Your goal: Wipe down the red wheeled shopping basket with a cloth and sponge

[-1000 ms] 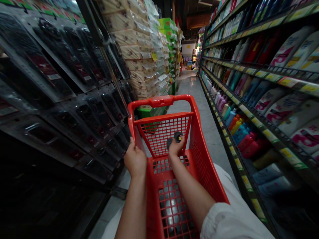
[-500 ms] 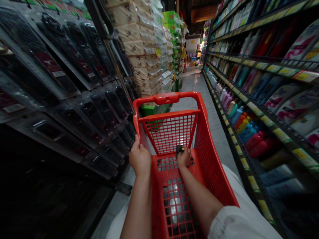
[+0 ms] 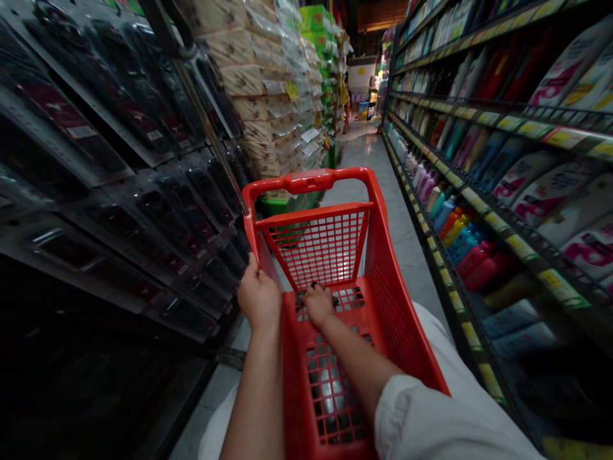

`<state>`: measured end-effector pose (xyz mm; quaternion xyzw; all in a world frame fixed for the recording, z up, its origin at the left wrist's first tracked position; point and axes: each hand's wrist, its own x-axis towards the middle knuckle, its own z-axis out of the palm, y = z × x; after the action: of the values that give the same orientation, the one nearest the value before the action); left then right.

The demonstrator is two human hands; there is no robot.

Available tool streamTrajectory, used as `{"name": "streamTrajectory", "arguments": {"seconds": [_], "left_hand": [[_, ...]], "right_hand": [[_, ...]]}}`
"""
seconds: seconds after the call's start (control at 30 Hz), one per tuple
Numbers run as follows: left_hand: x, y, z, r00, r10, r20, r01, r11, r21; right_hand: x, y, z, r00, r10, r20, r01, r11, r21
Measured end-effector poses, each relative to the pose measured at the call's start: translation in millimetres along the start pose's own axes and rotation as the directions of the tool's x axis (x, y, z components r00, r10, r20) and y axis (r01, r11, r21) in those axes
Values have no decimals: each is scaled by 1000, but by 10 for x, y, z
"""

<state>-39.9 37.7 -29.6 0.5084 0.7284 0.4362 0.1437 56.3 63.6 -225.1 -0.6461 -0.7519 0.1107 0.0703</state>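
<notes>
A red plastic shopping basket (image 3: 342, 383) with a lattice floor and a raised handle stands tilted in front of me. My left hand (image 3: 260, 294) is closed around its left rim. Inside the basket, my right hand (image 3: 318, 305) is low over the lattice ledge at the far end, its fingers curled down over a small black object (image 3: 335, 300). Only dark bits of that object show beside the fingers; its kind is hidden. The red grid flap (image 3: 318, 246) rises just beyond this hand.
Packaged black goods (image 3: 158, 211) hang on a rack at left, beside a metal pole (image 3: 211, 128). Stacked tissue packs (image 3: 258, 83) and green boxes (image 3: 318, 38) stand farther on. Shelves of bottles (image 3: 479, 255) line the right side. A tiled aisle (image 3: 366, 153) runs ahead.
My right hand has moved left across the basket's far ledge with the black object, which is now mostly covered. My left hand keeps its hold on the rim. The view has shifted slightly.
</notes>
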Motion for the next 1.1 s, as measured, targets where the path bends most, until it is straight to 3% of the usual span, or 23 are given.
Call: {"name": "streamTrajectory", "arguments": {"seconds": [0.07, 0.13, 0.23, 0.27, 0.33, 0.4, 0.47, 0.53, 0.67, 0.77, 0.83, 0.87, 0.93, 1.03, 1.1], "left_hand": [[-6, -9, -2, 1000, 2, 3, -2, 1000, -14], [-5, -22, 5, 1000, 3, 0, -3, 1000, -23], [3, -35, 23, 1000, 3, 1, -3, 1000, -15], [6, -36, 27, 1000, 1, 1, -1, 1000, -8], [8, -32, 29, 1000, -4, -4, 4, 1000, 5], [4, -23, 24, 1000, -6, -14, 6, 1000, 18], [-3, -13, 15, 1000, -9, -20, 10, 999, 32], [-8, -7, 6, 1000, -14, -23, 15, 999, 44], [-9, -14, -2, 1000, -5, -12, 5, 1000, 31], [-4, -15, 0, 1000, 1, -8, 0, 999, 33], [-2, -6, 1, 1000, -5, -9, 5, 999, 41], [-2, 1, 1, 1000, -9, -9, 9, 999, 44], [-4, 15, 0, 1000, -14, -10, 14, 999, 46], [-11, 26, -5, 1000, -14, -7, 14, 999, 40], [-14, 20, -9, 1000, -15, -6, 15, 1000, 27]], "right_hand": [[-136, 369, -100, 984, 175, -26, -176, 984, -13], [-243, 639, -176, 930, 359, -81, -360, 933, 2], [-278, 659, -197, 817, 567, -106, -565, 824, 49], [-261, 565, -178, 807, 583, -99, -580, 813, 55], [-210, 288, -114, 871, 485, -76, -483, 875, 42], [-168, 0, -40, 967, 252, -32, -251, 968, 16], [-155, -181, 11, 998, 63, 14, -63, 998, 3], [-177, -183, 18, 999, -12, 36, 13, 1000, -2], [-291, 279, -103, 1000, -2, 24, 3, 999, -34], [-334, 671, -253, 973, 230, 15, -230, 973, -29], [-321, 800, -332, 925, 380, -10, -380, 925, -22], [-311, 821, -353, 917, 397, -35, -398, 917, -24], [-309, 806, -345, 955, 292, -57, -294, 955, -38], [-363, 748, -230, 995, 92, 29, -93, 996, 9], [-407, 736, -143, 993, 88, 74, -96, 990, 100]]}}
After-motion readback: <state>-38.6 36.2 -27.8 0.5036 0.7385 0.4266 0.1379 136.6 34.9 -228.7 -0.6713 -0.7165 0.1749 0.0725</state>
